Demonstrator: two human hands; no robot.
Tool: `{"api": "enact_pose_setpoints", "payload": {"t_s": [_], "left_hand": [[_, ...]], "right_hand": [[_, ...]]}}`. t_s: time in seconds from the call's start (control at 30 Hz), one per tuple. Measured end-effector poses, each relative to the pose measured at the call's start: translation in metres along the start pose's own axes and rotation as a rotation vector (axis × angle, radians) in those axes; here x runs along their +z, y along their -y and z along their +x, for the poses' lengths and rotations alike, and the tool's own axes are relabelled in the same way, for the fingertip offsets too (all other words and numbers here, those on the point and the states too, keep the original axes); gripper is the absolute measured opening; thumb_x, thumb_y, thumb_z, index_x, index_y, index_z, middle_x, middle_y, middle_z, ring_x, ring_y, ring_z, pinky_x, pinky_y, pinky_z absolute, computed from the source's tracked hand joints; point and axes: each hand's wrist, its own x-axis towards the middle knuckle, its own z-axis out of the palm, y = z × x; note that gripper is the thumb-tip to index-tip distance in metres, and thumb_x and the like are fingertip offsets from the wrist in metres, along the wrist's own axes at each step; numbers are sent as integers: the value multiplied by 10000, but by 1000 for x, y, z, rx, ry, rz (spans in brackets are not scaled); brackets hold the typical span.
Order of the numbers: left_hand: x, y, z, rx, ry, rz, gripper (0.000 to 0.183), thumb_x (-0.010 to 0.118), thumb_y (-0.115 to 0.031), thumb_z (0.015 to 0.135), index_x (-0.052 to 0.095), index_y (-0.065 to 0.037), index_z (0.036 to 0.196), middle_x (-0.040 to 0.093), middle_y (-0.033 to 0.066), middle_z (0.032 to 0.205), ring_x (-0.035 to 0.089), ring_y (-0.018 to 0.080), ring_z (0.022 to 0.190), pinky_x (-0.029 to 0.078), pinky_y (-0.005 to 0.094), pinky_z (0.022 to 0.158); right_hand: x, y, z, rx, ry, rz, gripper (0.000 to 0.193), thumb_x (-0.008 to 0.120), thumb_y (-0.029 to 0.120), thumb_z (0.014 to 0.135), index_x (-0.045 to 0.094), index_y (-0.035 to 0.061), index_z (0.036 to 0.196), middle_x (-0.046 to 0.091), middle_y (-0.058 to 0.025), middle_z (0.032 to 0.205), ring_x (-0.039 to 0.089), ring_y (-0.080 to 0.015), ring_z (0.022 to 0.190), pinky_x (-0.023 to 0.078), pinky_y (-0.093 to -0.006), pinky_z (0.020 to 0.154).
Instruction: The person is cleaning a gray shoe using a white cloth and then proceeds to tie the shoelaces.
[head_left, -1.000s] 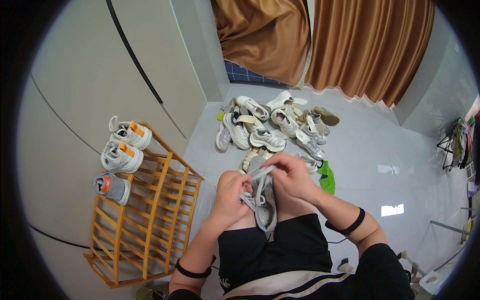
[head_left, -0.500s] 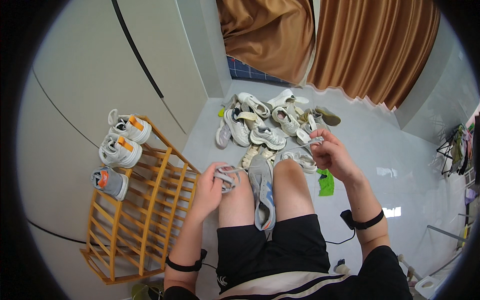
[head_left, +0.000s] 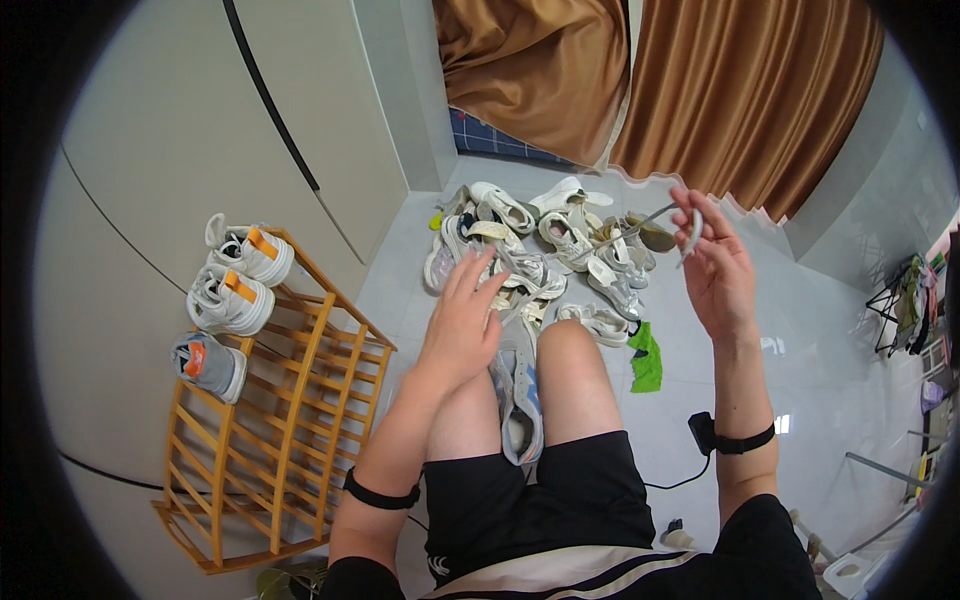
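Observation:
A grey running shoe (head_left: 520,405) with blue and orange details is clamped between my thighs, its opening toward me. Above its toe end is my left hand (head_left: 458,325), its fingers stretched forward and slightly apart; whether lace strands by the fingertips touch them is unclear. My right hand (head_left: 718,262) is raised at the right, its fingers closed on a grey shoelace (head_left: 650,218). One end of the lace curls over those fingers. The rest slants down leftward over the shoe pile, where its course is hard to follow.
Several pale sneakers (head_left: 505,208) lie heaped on the floor beyond my knees. A green cloth piece (head_left: 646,358) is right of them. At left stands a wooden slatted rack (head_left: 285,400) with a grey sneaker (head_left: 208,366) and two white sneakers (head_left: 232,300). Brown curtains (head_left: 740,100) hang behind.
My right hand has risen and moved right, drawing the lace along. My left hand has moved forward and right, its fingers straighter, and the bunched lace loops no longer show in it.

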Motion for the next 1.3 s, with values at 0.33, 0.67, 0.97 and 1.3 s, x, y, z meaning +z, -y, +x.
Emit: {"api": "enact_pose_setpoints", "payload": {"t_s": [0.33,0.67,0.97,1.3], "left_hand": [[81,1,-49,-544,478,57,366,797,-387,891,776,-22,921,763,154,823,736,353,751,587,465,717],[119,42,-72,-899,319,-803,269,825,-138,905,743,65,1062,761,102,841,692,142,644,555,300,574],[113,45,-73,-949,344,-857,245,770,-66,954,717,105,1121,745,99,850,691,134,646,567,274,565],[114,40,-73,-853,306,-720,288,789,-79,949,682,75,1166,693,61,899,662,113,716,547,257,621]], "right_hand": [[7,-96,-32,255,126,-537,250,694,-35,999,670,-54,1247,794,-140,1124,765,-180,972,622,-299,898],[28,-171,-52,-178,397,-1089,207,841,233,886,811,86,1029,760,-119,822,680,-298,719,558,-404,694],[34,-184,-54,292,395,-1037,217,826,120,917,796,8,1101,819,-115,974,778,-148,888,599,-287,814],[29,-204,-55,225,333,-1004,238,682,190,1030,789,20,1158,805,-169,1080,781,-220,1019,587,-324,896]]}}
